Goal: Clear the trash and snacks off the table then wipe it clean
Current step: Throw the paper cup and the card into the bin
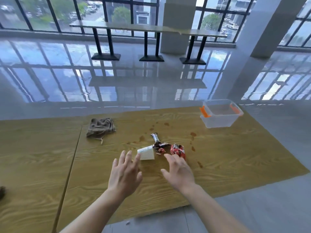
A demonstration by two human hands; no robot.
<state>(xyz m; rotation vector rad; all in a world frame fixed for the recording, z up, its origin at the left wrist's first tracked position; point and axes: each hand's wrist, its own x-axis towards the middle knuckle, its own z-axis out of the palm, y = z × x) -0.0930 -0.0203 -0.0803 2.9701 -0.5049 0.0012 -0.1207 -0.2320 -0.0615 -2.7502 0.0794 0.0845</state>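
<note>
A white paper cup (146,153) lies on its side in the middle of the wooden table (218,157). Beside it are a dark torn wrapper (158,142) and a red snack packet (178,150). My left hand (125,172) is open just short of the cup, fingertips near its rim. My right hand (179,169) is open too, its fingers at the near edge of the red packet. Neither hand holds anything. A crumpled brown cloth (100,127) lies farther back on the left. Brown spill stains (193,134) dot the tabletop around the trash.
A clear plastic bin (220,121) with orange clips stands at the table's far right corner. A dark object (2,191) shows at the left edge. The table's right edge drops to a glossy floor; a long bar table (148,29) stands by the windows.
</note>
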